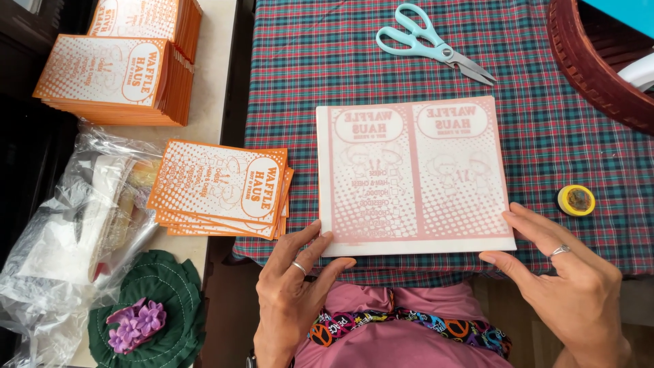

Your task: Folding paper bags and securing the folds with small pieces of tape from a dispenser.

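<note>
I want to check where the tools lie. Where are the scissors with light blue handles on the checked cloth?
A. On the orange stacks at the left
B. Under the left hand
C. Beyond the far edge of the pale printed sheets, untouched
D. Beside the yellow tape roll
C: the scissors lie on the checked cloth above the pale printed sheets, away from both hands.

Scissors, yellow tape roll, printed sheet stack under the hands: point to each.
Scissors (436, 48), head view, on the pivot where blades meet handles.
Yellow tape roll (576, 200), head view, on its centre.
Printed sheet stack (414, 174), head view, on the middle of the top sheet.
</note>
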